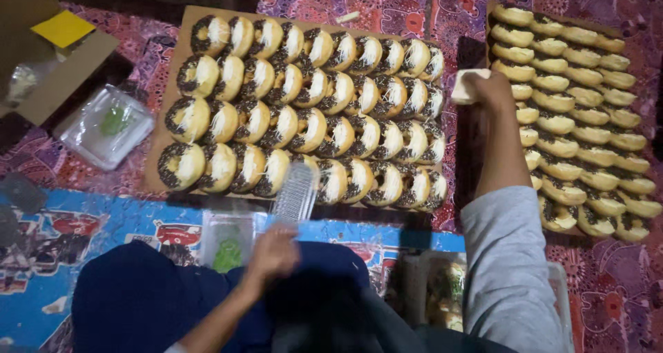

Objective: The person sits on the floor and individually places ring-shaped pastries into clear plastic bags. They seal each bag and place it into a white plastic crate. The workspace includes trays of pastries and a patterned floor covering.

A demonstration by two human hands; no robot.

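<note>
A large cardboard tray (181, 32) of doughnuts (304, 111) lies across the patterned floor cloth (414, 7), four rows deep, each ring topped with dark sprinkles and pale shreds. A second cardboard tray (492, 11) runs along the right, its doughnuts (587, 115) mostly plain on top, only those near its lower edge carrying dark sprinkles. The left hand (273, 253) sits low at the near edge of the large tray, fingers closed around the handle of a clear plastic grater (297, 191), whose long axis slants up and to the right so that its far end rests over the bottom row of doughnuts. The right hand (487, 87) reaches well forward into the dark gap between the two trays, clamped on a pale block, seemingly cheese (464, 87), that juts to the left from the fist. So the block lies up and to the right of the grater, well apart from it, closer to the right-hand tray's upper left corner. A clear lidded box (107, 125) sits left of the large tray, and another clear box with something green inside (228, 242) lies just beside the left hand
</note>
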